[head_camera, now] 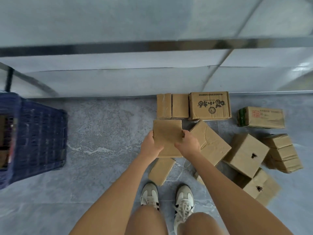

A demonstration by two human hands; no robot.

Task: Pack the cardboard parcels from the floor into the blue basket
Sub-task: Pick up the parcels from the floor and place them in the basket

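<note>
I hold a plain cardboard parcel (167, 131) between both hands, in front of me above the floor. My left hand (150, 146) grips its left edge and my right hand (188, 145) grips its right edge, fingers curled over the sides. Several more cardboard parcels lie on the grey tiles to the right, among them a printed box (210, 106) by the wall, a tilted flat box (210, 143) and a box with a torn hole (245, 155). A small parcel (160, 172) lies just beyond my shoes. The blue basket (39, 138) stands at the far left.
A glass wall with a metal rail (152, 45) runs across the back, its base strip right behind the parcels. Bare grey floor (105, 133) lies between the basket and the parcel pile. My two white shoes (167, 199) stand at the bottom centre.
</note>
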